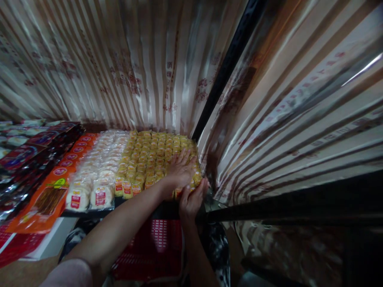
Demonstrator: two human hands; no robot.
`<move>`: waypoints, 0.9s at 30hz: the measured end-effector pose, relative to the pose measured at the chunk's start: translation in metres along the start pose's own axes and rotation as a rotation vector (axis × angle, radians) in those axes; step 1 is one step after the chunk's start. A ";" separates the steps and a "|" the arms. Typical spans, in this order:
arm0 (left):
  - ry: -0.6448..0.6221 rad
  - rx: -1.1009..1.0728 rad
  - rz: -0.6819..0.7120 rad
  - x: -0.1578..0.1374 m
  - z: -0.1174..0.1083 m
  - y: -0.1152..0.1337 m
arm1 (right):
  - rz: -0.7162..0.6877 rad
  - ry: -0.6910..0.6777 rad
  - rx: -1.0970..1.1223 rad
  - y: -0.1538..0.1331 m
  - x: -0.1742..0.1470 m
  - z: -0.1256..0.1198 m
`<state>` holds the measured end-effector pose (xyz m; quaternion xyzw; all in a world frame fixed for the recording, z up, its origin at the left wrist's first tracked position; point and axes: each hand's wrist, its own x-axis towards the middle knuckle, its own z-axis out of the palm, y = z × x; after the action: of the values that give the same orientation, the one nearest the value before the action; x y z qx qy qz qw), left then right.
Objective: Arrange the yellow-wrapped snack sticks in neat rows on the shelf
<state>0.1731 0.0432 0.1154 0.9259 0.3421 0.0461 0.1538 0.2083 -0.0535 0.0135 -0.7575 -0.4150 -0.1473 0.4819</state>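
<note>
Dark shelf under rows of yellow packets and white packets.

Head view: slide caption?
Left hand on rows of yellow packets, right hand at their near corner, white packets alongside.

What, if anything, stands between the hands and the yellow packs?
Nothing visible does. The left hand lies on top of the yellow packs, and the right hand is at their near right corner, though its contact is hard to judge. The dark post rises by their far right corner, not in between.
</note>
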 end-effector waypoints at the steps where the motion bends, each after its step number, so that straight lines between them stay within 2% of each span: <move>1: -0.051 0.011 -0.016 0.005 0.002 0.000 | -0.001 -0.013 0.002 0.001 0.000 0.000; 4: -0.132 0.046 -0.019 0.011 0.009 0.001 | 0.003 -0.048 0.003 0.002 -0.001 0.000; 10: -0.118 0.046 -0.012 0.007 0.021 0.003 | 0.014 -0.076 0.011 0.004 -0.005 -0.001; 16: -0.032 0.005 0.009 0.000 0.024 0.004 | 0.041 -0.106 0.034 0.005 -0.010 -0.004; 22: -0.013 0.002 -0.008 -0.001 0.021 0.003 | 0.008 -0.047 0.000 0.007 -0.008 0.002; 27: 0.072 0.020 0.024 0.011 0.018 0.003 | -0.012 -0.051 -0.038 0.004 -0.007 0.001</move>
<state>0.1867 0.0431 0.0991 0.9291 0.3367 0.0776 0.1317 0.2068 -0.0565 0.0059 -0.7674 -0.4290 -0.1388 0.4559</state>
